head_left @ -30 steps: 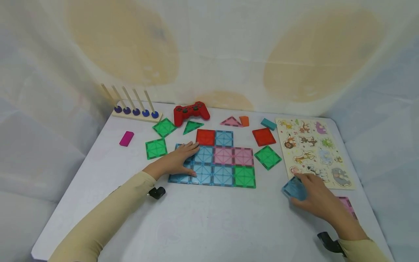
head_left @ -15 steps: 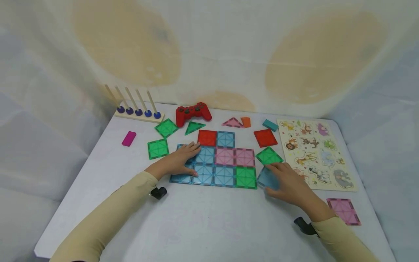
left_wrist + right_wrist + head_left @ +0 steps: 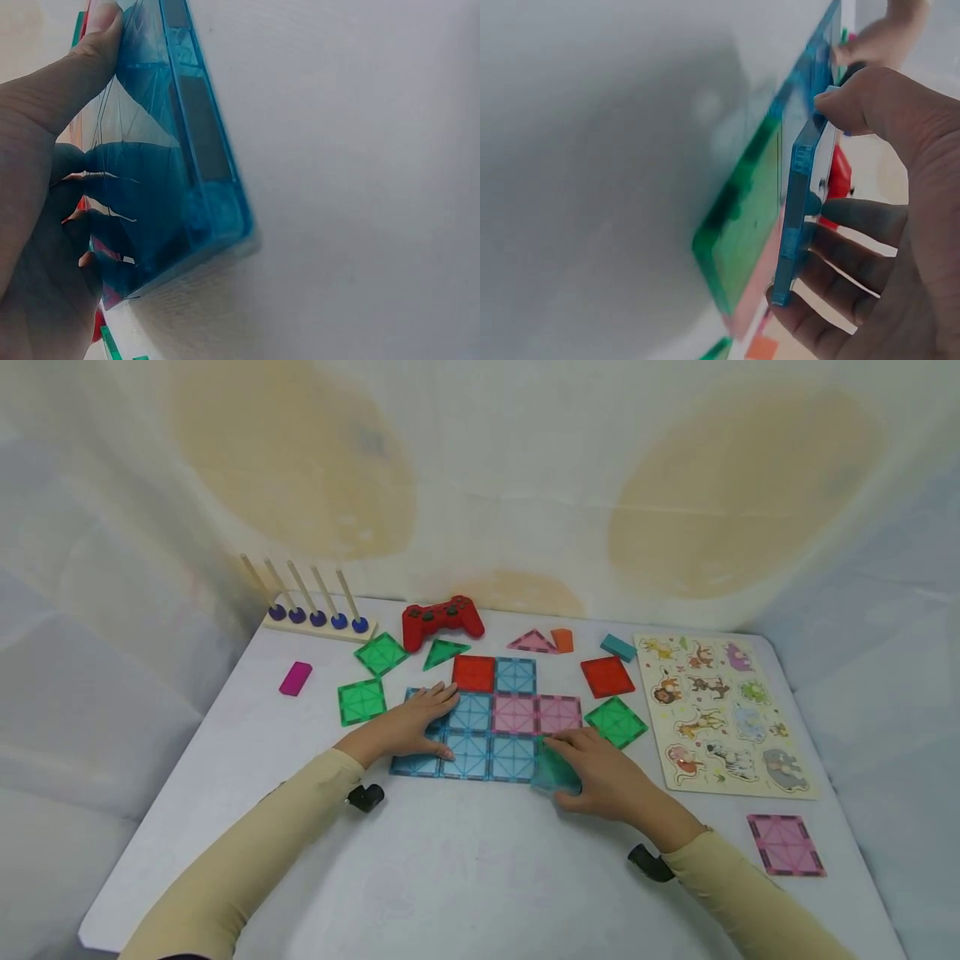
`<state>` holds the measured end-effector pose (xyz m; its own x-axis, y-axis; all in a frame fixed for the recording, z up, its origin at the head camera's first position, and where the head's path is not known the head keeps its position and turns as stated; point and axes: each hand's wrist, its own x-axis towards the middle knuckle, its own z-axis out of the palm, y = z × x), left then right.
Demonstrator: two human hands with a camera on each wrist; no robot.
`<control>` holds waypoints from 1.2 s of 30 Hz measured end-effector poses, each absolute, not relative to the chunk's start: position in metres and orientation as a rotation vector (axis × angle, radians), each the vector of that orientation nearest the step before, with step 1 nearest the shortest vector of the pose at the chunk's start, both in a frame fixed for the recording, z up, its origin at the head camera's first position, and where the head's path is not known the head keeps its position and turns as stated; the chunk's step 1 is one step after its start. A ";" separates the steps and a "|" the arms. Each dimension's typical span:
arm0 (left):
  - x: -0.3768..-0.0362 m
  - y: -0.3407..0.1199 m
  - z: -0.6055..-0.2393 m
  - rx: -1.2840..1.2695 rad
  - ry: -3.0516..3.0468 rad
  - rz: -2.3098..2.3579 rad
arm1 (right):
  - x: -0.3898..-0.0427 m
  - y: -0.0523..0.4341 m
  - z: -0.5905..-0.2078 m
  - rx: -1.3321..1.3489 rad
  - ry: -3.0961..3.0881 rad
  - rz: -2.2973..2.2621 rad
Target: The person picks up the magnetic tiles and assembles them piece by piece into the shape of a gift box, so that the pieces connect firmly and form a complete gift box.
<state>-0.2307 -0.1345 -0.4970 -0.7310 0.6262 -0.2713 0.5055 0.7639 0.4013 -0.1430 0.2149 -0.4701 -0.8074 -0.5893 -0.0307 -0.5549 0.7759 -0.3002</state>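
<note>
My left hand [image 3: 408,727] rests on the left end of a flat layout of magnetic tiles, its thumb lying on a blue square tile [image 3: 466,755]. My right hand [image 3: 611,781] pinches another blue square tile [image 3: 799,214] by opposite edges, thumb on one and fingertips on the other. That tile is held above the green corner tile [image 3: 742,217] of the layout, with a gap between them in the right wrist view. Two pink tiles [image 3: 514,714] lie in the row behind. At the back of the layout are a red tile [image 3: 473,673] and a blue tile [image 3: 516,675].
Loose green tiles [image 3: 362,702] lie left of the layout, with a red game controller [image 3: 442,620] and peg stand [image 3: 318,623] behind. Rightward are a green tile [image 3: 617,722], red tile [image 3: 607,677], animal puzzle board [image 3: 705,781] and pink tile [image 3: 787,845].
My right hand has carried the blue tile leftward from beside the puzzle board to above the green corner tile. My left hand stays on the layout.
</note>
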 end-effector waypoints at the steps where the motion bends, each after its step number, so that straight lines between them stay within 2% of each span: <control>1: -0.231 -0.135 -0.497 0.860 2.566 0.426 | -0.143 0.211 -0.471 -0.940 2.830 -0.416; 17: -0.235 -0.134 -0.498 0.845 2.568 0.407 | -0.138 0.167 -0.475 -1.208 2.712 -0.346; 36: -0.236 -0.133 -0.498 0.838 2.569 0.422 | -0.122 0.154 -0.480 -1.254 2.700 -0.192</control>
